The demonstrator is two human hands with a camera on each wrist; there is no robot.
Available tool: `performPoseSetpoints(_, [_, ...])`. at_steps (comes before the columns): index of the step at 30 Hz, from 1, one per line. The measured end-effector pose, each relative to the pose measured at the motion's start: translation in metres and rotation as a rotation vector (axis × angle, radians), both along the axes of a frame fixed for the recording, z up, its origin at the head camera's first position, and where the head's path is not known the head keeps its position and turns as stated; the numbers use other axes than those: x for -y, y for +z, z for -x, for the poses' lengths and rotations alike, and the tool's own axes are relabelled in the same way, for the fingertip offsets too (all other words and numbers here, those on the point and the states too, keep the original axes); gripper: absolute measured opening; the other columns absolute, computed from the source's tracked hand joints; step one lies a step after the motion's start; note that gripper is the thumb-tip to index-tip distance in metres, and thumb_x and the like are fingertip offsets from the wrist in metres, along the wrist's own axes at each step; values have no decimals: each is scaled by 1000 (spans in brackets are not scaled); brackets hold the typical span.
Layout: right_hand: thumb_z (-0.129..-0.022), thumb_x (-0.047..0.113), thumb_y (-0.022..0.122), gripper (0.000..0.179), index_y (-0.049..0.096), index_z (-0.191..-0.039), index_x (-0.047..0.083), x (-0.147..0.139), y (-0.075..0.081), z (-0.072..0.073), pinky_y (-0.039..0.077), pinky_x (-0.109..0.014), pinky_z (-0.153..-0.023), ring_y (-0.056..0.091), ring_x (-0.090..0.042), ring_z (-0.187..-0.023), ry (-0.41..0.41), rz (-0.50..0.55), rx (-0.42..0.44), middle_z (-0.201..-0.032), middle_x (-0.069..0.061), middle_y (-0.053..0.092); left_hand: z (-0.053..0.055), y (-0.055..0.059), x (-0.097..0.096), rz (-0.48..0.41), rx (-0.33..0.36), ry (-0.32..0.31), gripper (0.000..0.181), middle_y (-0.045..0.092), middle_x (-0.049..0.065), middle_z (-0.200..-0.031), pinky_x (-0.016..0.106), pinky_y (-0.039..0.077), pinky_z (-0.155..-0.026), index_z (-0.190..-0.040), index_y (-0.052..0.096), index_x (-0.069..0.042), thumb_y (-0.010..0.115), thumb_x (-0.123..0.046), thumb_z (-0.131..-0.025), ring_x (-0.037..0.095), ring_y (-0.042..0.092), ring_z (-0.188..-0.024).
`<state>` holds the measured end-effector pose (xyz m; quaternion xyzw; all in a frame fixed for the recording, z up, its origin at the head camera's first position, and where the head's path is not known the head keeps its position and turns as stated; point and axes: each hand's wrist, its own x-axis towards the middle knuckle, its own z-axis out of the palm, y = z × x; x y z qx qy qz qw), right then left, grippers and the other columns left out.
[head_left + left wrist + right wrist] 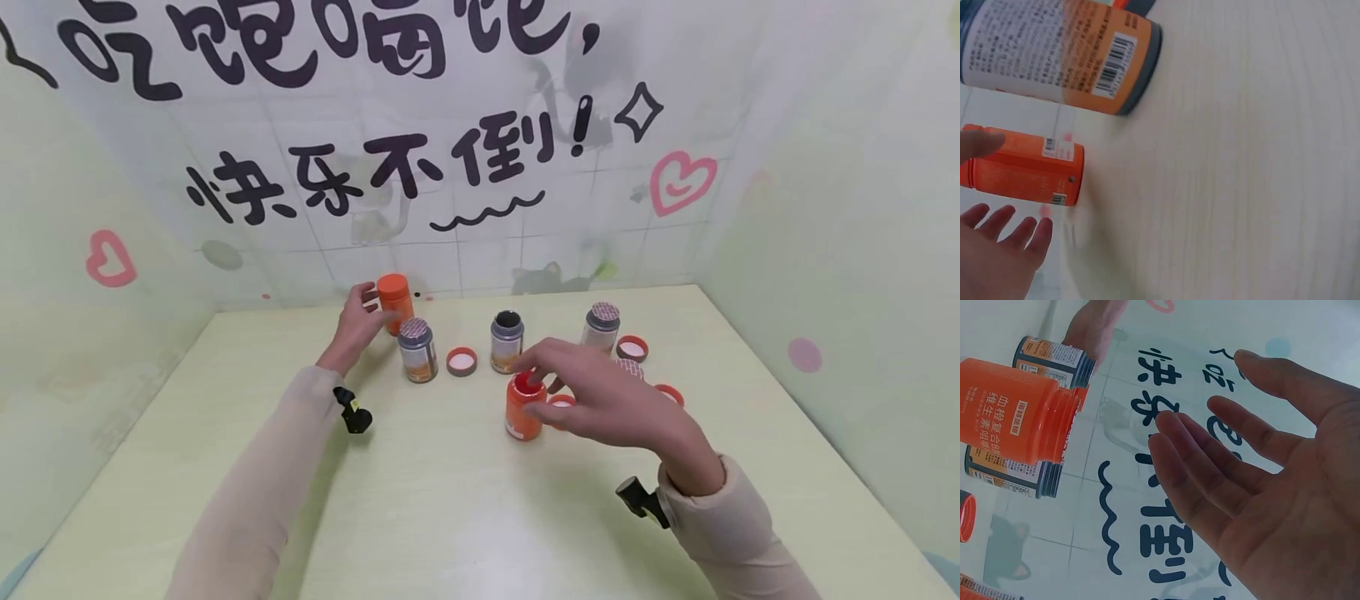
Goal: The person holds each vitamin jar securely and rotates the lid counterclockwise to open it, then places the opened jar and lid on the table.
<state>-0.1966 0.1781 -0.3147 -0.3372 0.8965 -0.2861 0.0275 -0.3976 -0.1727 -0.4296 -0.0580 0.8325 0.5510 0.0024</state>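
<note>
My left hand (354,327) is at a capped orange bottle (394,292) at the back left, its thumb on one side and its fingers spread on the other. In the left wrist view the thumb overlaps the upper part of that bottle (1022,172), and the fingers do not wrap round it. My right hand (600,396) hovers at an uncapped orange bottle (522,419), fingers relaxed. The right wrist view shows this hand (1254,469) empty and apart from the orange bottle (1007,409), whose threaded neck is bare.
A grey bottle with a patterned top (417,352) stands just before the left hand's bottle. Between the hands are an upturned cap (461,362) and an uncapped grey bottle (507,343). Another grey bottle (600,333) stands behind the right hand, with red-rimmed caps (632,348) nearby.
</note>
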Motion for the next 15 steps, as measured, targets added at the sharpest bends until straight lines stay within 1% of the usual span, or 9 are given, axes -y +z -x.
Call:
performPoseSetpoints(3, [-90,26,71,42,60,-129,19,1,-1,0,55,-29,-87,64,-12,-107,3,-5,2,-122,3,66,5,-4,-1,26,6,-63,85,26,14,-163,52,29,-120,-157,17,-12,69,-21,-91,37,29,-150])
performPoseSetpoints(4, [-90,26,71,42,60,-130,18,1,-2,0,55,-28,-87,64,-12,-107,2,-6,0,-122,3,66,6,-5,-3,35,1,-71,83,28,15,-162,52,30,-120,-156,19,-11,69,-23,-92,37,30,-149])
performPoseSetpoints(6, [-90,24,71,41,60,-129,17,1,-2,1,56,-29,-87,65,-12,-107,7,4,-1,-122,2,66,8,-5,-6,44,-20,-65,79,32,15,-160,50,32,-119,-155,23,-9,69,-24,-93,36,35,-147])
performPoseSetpoints(8, [-90,22,70,40,60,-129,16,1,-2,2,56,-31,-88,65,-13,-107,15,16,-5,-122,2,66,8,-6,-7,57,-46,-33,73,38,15,-157,49,36,-117,-152,29,-9,69,-26,-93,35,40,-143])
performPoseSetpoints(10, [-91,21,69,41,60,-130,16,2,-3,3,57,-34,-88,65,-14,-107,25,24,-3,-123,1,66,8,-7,-7,63,-69,14,70,42,15,-153,48,40,-114,-151,32,-8,68,-28,-94,34,44,-138])
performPoseSetpoints(13, [-91,21,69,41,59,-131,16,3,-4,3,57,-37,-89,65,-14,-107,35,28,0,-125,1,65,6,-9,-1,57,-90,96,70,47,14,-148,48,43,-111,-150,33,-11,68,-35,-93,32,48,-132])
performPoseSetpoints(15, [-92,21,69,41,59,-131,15,2,-5,4,57,-37,-90,65,-15,-107,34,26,1,-125,0,65,3,-12,2,51,-119,136,71,49,14,-143,47,45,-108,-149,34,-12,67,-39,-92,30,50,-127])
